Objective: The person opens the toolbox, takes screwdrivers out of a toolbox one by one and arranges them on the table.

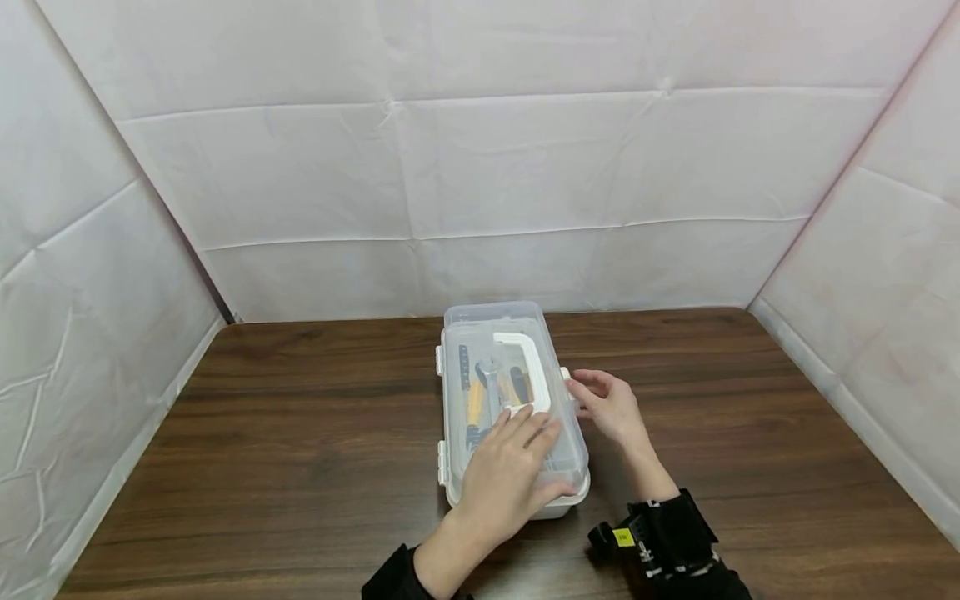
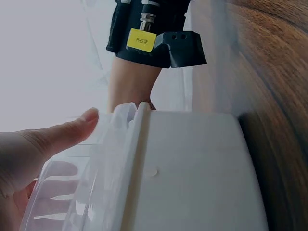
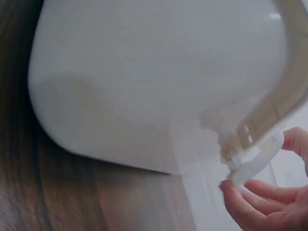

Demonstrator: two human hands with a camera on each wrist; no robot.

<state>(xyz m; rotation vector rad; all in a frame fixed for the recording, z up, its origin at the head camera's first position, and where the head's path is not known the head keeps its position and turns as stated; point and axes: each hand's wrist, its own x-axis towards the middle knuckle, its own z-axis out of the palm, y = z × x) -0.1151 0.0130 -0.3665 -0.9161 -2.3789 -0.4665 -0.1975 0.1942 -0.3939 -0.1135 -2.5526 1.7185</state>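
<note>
A white plastic box [image 2: 202, 168] with a translucent lid [image 1: 491, 317] stands on the table, its lid down. Through the lid I make out a white C-shaped frame [image 1: 536, 367], a grey wrench [image 1: 491, 387] and a yellow-handled tool [image 1: 475, 402]. My left hand [image 1: 506, 471] rests on the near part of the lid, fingers spread and extended. At the box's right side my right hand [image 1: 611, 408] pinches a white latch [image 3: 257, 161] between thumb and fingers. That latch stands tilted outward from the box rim in the right wrist view.
Two more white latches sit on the box's left side, a far latch [image 1: 439, 360] and a near latch [image 1: 442, 463]. The dark wooden table [image 1: 322, 433] runs back to a white sheet wall [image 1: 480, 183]. White sheets also flank it left and right.
</note>
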